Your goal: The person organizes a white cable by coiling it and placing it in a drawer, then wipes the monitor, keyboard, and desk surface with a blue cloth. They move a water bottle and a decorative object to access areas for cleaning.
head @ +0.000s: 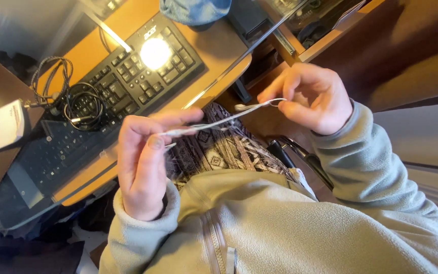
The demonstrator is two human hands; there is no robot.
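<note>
An orange desk (214, 45) holds a black keyboard (128, 81). Above the lap, the left hand (143, 157) and right hand (310, 99) each pinch a white cord (219, 122) stretched between them, apparently being straightened; careful finger work suits it.

A black keyboard (128, 81) lies on the orange desk (219, 45), upper left; coiled black cables (67, 96) beside it.

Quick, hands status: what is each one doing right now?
Left hand: closed, pinching one end of the thin white cord.
Right hand: closed, pinching the cord's other end, stretched between both hands.
</note>
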